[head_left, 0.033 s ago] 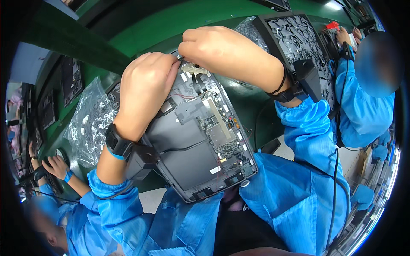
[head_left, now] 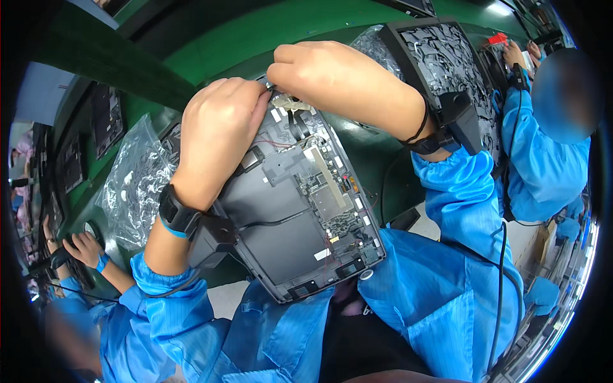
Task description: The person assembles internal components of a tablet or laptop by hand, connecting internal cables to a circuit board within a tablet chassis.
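An opened flat electronic device (head_left: 281, 246), like a tablet or laptop housing, lies tilted in front of me with dark battery panels showing. A circuit board (head_left: 329, 195) runs along its right side, and thin red wires cross its upper part. At the device's far end, my left hand (head_left: 217, 124) is closed, fingers curled down over the far left corner. My right hand (head_left: 313, 67) is closed beside it, its fingertips meeting the left ones. A tiny shiny bit shows between the fingertips, too hidden to name.
Left of the device lies a clear plastic bag (head_left: 137, 185) on the green table (head_left: 227, 67). A black tray (head_left: 440, 57) of many small dark parts stands right of my right forearm. Co-workers in blue sit at both sides. More opened housings (head_left: 105, 118) lie far left.
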Motion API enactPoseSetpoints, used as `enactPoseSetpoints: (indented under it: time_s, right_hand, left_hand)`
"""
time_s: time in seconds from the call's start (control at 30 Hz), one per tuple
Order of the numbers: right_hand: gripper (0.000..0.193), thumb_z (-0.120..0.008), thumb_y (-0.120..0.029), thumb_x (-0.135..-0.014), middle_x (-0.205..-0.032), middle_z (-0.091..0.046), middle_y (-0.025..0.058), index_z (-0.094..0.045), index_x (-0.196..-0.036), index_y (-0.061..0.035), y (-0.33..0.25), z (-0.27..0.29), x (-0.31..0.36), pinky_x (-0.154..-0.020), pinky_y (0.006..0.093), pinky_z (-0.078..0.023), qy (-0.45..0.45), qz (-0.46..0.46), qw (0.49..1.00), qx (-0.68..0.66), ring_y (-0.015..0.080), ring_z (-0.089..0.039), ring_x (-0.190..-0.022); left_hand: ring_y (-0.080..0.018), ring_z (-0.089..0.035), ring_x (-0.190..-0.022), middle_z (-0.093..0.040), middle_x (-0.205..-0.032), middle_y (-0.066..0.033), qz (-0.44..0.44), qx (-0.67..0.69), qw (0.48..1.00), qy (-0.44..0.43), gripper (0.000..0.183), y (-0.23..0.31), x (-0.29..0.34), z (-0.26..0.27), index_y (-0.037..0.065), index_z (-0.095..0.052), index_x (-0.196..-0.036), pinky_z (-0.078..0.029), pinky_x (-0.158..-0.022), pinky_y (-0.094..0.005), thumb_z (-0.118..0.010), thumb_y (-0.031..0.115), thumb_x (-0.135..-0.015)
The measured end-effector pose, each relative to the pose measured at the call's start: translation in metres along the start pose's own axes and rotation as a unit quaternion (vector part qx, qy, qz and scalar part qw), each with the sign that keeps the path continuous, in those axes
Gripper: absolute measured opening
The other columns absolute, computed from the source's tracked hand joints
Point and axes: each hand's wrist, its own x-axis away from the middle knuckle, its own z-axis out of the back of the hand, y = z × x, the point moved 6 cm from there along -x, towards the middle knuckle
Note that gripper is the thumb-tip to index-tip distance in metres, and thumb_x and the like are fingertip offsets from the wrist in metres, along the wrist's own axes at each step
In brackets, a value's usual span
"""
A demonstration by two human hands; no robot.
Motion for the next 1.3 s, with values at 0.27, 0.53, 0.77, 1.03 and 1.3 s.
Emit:
enactPoseSetpoints:
  time_s: [0.27, 0.53, 0.77, 1.03, 1.3]
  right_hand:
    - [0.012, -0.066, -0.01, -0.076, -0.078, -0.053, 0.0102, -0.056, -0.08, -0.0031, -0.005, -0.003, -0.002, -0.065, 0.0362, -0.052, -0.01, -0.023, 1.0, 0.006, 0.0278, -0.062, -0.075]
    - [0.011, -0.068, -0.011, -0.079, -0.086, -0.063, 0.0082, -0.065, -0.088, -0.0065, 0.012, 0.036, 0.029, -0.07, 0.0383, -0.051, 0.181, -0.082, 0.978, -0.064, 0.0296, -0.061, -0.083]
    - [0.012, -0.071, -0.006, -0.075, -0.085, -0.065, 0.0071, -0.068, -0.087, -0.0054, -0.009, 0.036, 0.053, -0.068, 0.0356, -0.05, 0.19, -0.091, 0.969, -0.131, 0.0266, -0.061, -0.079]
    - [0.021, -0.07, -0.008, -0.071, -0.09, -0.065, 0.0044, -0.069, -0.092, -0.0089, -0.039, 0.042, 0.06, -0.063, 0.0333, -0.049, 0.203, -0.03, 0.974, -0.093, 0.0225, -0.061, -0.076]
    - [0.026, -0.067, -0.012, -0.066, -0.1, -0.067, 0.0045, -0.068, -0.092, -0.0062, -0.047, 0.031, 0.062, -0.058, 0.028, -0.045, 0.246, 0.094, 0.964, 0.024, 0.0165, -0.059, -0.074]
  left_hand:
    - [-0.03, -0.061, -0.074, -0.063, -0.076, -0.0113, 0.04, 0.023, 0.999, -0.003, 0.008, -0.004, 0.004, 0.002, 0.002, -0.064, -0.08, -0.05, -0.07, -0.0388, -0.069, 0.007, -0.077]
    - [-0.0299, -0.056, -0.087, -0.061, -0.089, -0.01, 0.09, -0.017, 0.995, -0.03, 0.029, 0.042, 0.031, 0.044, 0.004, -0.061, -0.088, -0.045, -0.078, -0.038, -0.079, 0.01, -0.066]
    - [-0.028, -0.054, -0.083, -0.059, -0.089, -0.0089, 0.114, 0.025, 0.99, -0.081, 0.032, 0.043, 0.042, 0.03, 0.004, -0.061, -0.091, -0.045, -0.073, -0.0355, -0.081, 0.01, -0.066]
    - [-0.0055, -0.053, -0.065, -0.064, -0.076, -0.0023, 0.277, 0.327, 0.902, -0.059, 0.014, 0.01, 0.026, 0.018, -0.002, -0.065, -0.097, -0.045, -0.06, -0.0215, -0.066, 0.004, -0.085]
    - [-0.0049, -0.056, -0.072, -0.065, -0.082, 0.0007, 0.309, 0.459, 0.815, -0.173, 0.015, -0.005, 0.009, -0.002, -0.002, -0.065, -0.1, -0.045, -0.064, -0.0201, -0.063, 0.01, -0.091]
